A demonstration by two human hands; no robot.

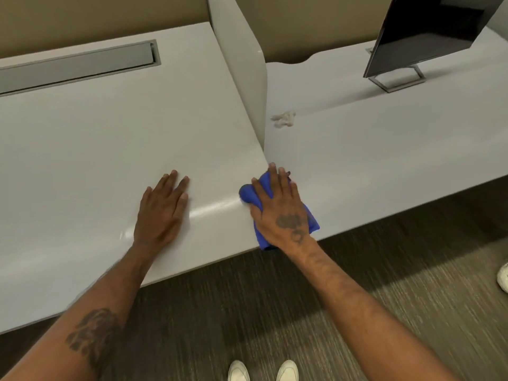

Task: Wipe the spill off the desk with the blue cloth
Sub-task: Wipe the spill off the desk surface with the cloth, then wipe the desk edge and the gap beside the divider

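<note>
The right grip (279,213) lies flat, fingers straight, pressing the cloth (248,193) onto the counter (82,149) at its front edge, where two tops meet. The left grip (162,210) rests released, palm down, nearby. The spill (283,119), a whitish smear, sits farther back beside the divider (242,64), apart from the cloth.

A white divider (242,64) stood upright across the desk (96,127), blocking any sideways sweep further back — only the front strip, past its rounded end, let a hand cross. On the right side, a monitor (428,31) on its stand (395,81) and a small white clump (283,118) sat well back.
</note>
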